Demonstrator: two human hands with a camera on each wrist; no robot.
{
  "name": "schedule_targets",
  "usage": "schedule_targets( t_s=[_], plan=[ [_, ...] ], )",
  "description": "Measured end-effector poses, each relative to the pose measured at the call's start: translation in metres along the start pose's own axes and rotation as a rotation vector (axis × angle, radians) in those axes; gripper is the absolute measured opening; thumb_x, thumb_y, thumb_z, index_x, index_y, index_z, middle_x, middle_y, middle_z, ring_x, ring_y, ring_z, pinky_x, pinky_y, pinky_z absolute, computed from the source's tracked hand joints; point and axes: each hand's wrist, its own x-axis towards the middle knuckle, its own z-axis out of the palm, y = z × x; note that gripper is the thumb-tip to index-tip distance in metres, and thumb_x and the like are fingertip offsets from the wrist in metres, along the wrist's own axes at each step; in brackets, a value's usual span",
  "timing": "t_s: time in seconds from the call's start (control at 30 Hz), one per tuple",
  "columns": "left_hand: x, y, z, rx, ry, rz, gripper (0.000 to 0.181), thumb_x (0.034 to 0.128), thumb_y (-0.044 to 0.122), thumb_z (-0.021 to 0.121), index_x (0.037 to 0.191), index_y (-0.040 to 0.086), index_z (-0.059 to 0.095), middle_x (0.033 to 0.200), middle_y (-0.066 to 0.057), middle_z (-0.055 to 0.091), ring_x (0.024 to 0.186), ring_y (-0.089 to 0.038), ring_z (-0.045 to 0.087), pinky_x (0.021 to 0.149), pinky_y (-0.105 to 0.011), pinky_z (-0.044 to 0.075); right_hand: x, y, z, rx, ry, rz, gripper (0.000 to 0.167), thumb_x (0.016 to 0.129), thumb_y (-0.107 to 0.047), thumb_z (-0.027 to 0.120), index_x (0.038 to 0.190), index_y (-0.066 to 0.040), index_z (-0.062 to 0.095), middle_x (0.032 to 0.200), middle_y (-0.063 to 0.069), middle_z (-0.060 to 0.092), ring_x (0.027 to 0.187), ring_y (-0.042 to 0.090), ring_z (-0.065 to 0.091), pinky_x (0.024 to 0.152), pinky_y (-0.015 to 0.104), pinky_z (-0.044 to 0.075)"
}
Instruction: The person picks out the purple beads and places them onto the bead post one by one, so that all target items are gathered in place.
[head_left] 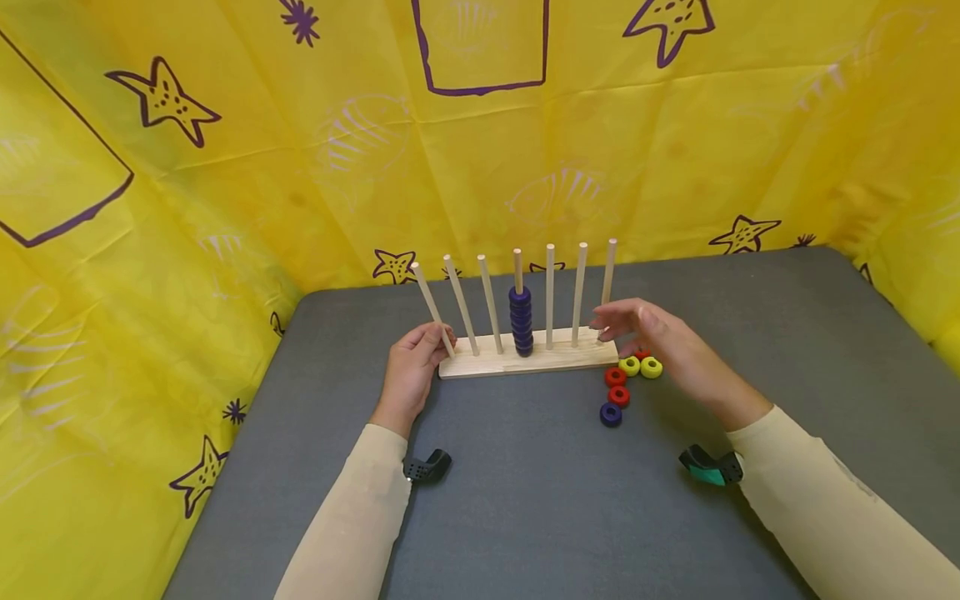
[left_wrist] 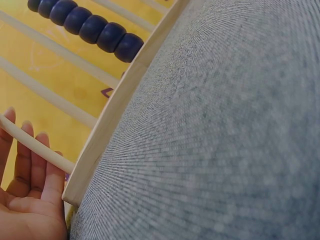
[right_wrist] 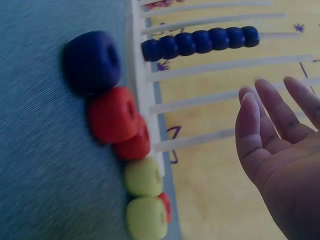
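Note:
A wooden peg stand (head_left: 536,360) with a row of upright pegs stands on the table. Dark blue ring beads (head_left: 521,323) are stacked on its middle peg. At the stand's left end is my left hand (head_left: 412,362), its fingers nearly straight behind the end peg (left_wrist: 37,145). Over the right end hovers my right hand (head_left: 660,342), fingers spread and holding nothing. Below it lie loose beads: a blue bead (head_left: 611,414), red beads (head_left: 615,377) and two yellow beads (head_left: 651,367). A further red bead (right_wrist: 166,206) is partly hidden behind the yellow ones.
The stand and beads are on a grey cloth-covered table (head_left: 517,500). A yellow curtain (head_left: 465,167) with purple star and fish drawings hangs behind the table and along its sides.

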Motion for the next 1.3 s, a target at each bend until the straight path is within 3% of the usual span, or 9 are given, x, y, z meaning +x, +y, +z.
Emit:
schedule_targets(
  t_s=[0.2,0.33,0.6,0.9,1.1,1.3],
  plan=[
    [0.0,-0.001,-0.001,-0.005,-0.002,0.004,0.039,0.113,0.018,0.064,0.122,-0.02,0.065,0.116,-0.028,0.068,0.102,-0.024,0.069,0.093,-0.034,0.058,-0.01,0.011,-0.002,0.02,-0.021,-0.006,0.052,0.122,-0.024,0.025,0.148,0.01,0.054,0.137,0.024,0.064,0.117,0.033,0.064,0.089,0.036,0.059],
    [0.0,-0.001,-0.001,-0.004,0.0,0.0,0.041,0.1128,0.019,0.065,0.123,-0.021,0.065,0.119,-0.033,0.067,0.103,-0.024,0.07,0.093,-0.034,0.058,-0.016,0.018,-0.001,0.025,-0.045,-0.007,0.049,0.121,-0.021,0.025,0.147,0.008,0.056,0.134,0.025,0.064,0.114,0.033,0.065,0.089,0.037,0.059],
    [0.001,-0.003,-0.001,-0.016,-0.002,0.002,0.041,0.1124,0.019,0.065,0.122,-0.021,0.065,0.115,-0.026,0.069,0.103,-0.023,0.07,0.093,-0.034,0.058,-0.031,0.031,0.001,0.07,-0.099,0.054,0.047,0.121,-0.017,0.026,0.143,0.012,0.055,0.121,0.027,0.065,0.107,0.035,0.066,0.086,0.038,0.059],
    [0.001,-0.002,-0.001,-0.015,-0.011,0.007,0.041,0.1142,0.015,0.061,0.124,-0.024,0.062,0.122,-0.039,0.062,0.103,-0.022,0.069,0.093,-0.032,0.058,-0.041,0.04,-0.001,0.058,-0.125,0.073,0.044,0.12,-0.014,0.03,0.136,0.012,0.061,0.111,0.022,0.068,0.097,0.032,0.067,0.083,0.034,0.058],
    [0.0,0.0,0.0,-0.041,-0.002,0.011,0.042,0.1141,0.015,0.06,0.125,-0.025,0.061,0.123,-0.044,0.059,0.1,-0.022,0.069,0.092,-0.033,0.058,-0.042,0.042,0.0,0.065,-0.15,0.092,0.044,0.12,-0.015,0.032,0.139,0.011,0.061,0.117,0.023,0.069,0.104,0.032,0.068,0.087,0.035,0.059],
    [0.0,-0.001,0.001,-0.061,-0.009,0.024,0.043,0.1138,0.014,0.061,0.124,-0.027,0.059,0.112,-0.03,0.067,0.099,-0.023,0.068,0.092,-0.034,0.058,-0.043,0.044,0.003,0.063,-0.183,0.128,0.042,0.12,-0.015,0.036,0.144,0.009,0.06,0.132,0.022,0.071,0.118,0.027,0.069,0.091,0.037,0.059]
  ],
)
